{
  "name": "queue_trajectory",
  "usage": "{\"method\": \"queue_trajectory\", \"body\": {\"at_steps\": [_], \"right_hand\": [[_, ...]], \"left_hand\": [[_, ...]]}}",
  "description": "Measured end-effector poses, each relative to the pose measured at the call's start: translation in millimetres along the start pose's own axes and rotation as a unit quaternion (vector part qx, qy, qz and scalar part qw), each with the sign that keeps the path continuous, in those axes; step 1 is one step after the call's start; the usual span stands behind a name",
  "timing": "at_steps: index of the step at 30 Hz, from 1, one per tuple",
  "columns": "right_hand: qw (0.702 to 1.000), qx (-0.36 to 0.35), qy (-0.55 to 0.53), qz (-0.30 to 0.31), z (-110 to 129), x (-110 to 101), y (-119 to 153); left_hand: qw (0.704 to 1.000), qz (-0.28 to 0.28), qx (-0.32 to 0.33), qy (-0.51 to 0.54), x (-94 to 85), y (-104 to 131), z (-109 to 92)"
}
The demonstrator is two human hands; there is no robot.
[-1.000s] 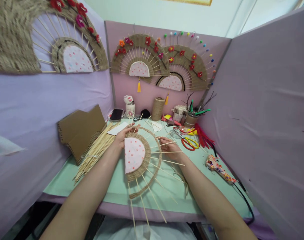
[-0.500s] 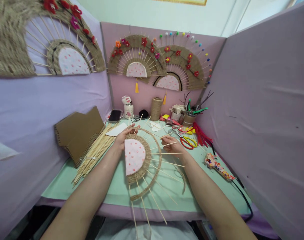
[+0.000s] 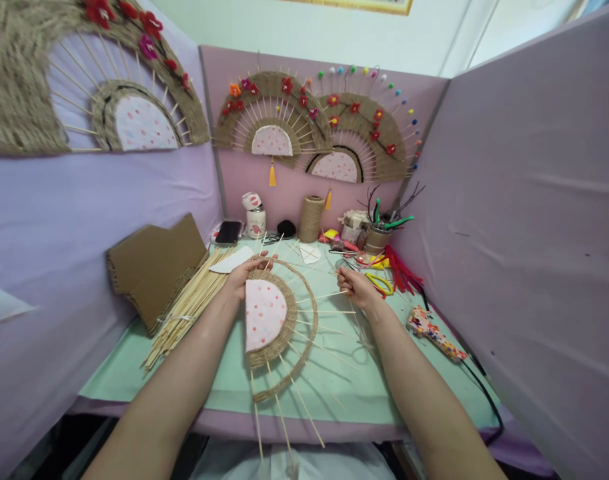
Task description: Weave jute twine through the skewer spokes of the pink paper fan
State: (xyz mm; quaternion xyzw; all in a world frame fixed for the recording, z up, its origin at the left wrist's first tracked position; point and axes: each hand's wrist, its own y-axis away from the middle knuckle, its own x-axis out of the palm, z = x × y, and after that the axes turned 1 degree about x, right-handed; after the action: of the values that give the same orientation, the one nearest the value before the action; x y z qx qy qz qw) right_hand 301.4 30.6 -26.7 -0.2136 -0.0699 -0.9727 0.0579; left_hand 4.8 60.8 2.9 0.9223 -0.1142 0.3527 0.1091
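A half-round woven fan frame [image 3: 290,313] with thin sticks fanning out stands tilted over the green table, its flat side to the left. Its middle is a white half-disc with pink dots [image 3: 265,315]. My left hand [image 3: 247,272] grips the fan's upper left corner, fingers wrapped behind the edge. To the right of the fan, my right hand [image 3: 355,285] is closed on a thin twine, which stretches left to the fan's top. The twine's loose tail [image 3: 363,333] hangs below that hand.
A stick bundle [image 3: 189,300] and folded cardboard [image 3: 157,267] lie at left. Behind stand a jar [image 3: 256,221], a twine spool [image 3: 311,219] and a tool can [image 3: 377,238]. Scissors [image 3: 381,283] and a patterned glue gun [image 3: 434,332] lie right. Finished fans [image 3: 271,83] hang behind.
My right hand has moved away from the fan's sticks, slightly right, and the twine between it and the fan is now drawn out. The fan has shifted slightly left in view.
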Motion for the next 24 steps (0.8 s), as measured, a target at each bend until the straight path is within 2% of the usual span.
{"method": "queue_trajectory", "body": {"at_steps": [5,10,12,16,24], "right_hand": [[0.999,-0.039,-0.007,-0.032,0.9,2.5,0.3],[0.999,-0.025,-0.005,-0.033,-0.3,4.6,2.7],[1.0,-0.011,-0.024,-0.012,-1.2,4.2,3.3],[0.995,0.037,-0.06,0.069,-2.3,8.8,7.5],[0.981,0.098,-0.046,0.162,-9.6,24.4,17.7]], "left_hand": [[1.0,-0.005,-0.011,0.005,-0.6,-0.4,-0.3],[1.0,-0.02,-0.004,0.018,0.5,0.3,-3.6],[0.999,-0.022,0.0,0.024,0.8,0.8,-5.2],[0.998,-0.023,0.023,0.045,3.3,3.5,-7.9],[0.995,-0.017,0.048,0.082,4.3,5.7,-10.2]]}}
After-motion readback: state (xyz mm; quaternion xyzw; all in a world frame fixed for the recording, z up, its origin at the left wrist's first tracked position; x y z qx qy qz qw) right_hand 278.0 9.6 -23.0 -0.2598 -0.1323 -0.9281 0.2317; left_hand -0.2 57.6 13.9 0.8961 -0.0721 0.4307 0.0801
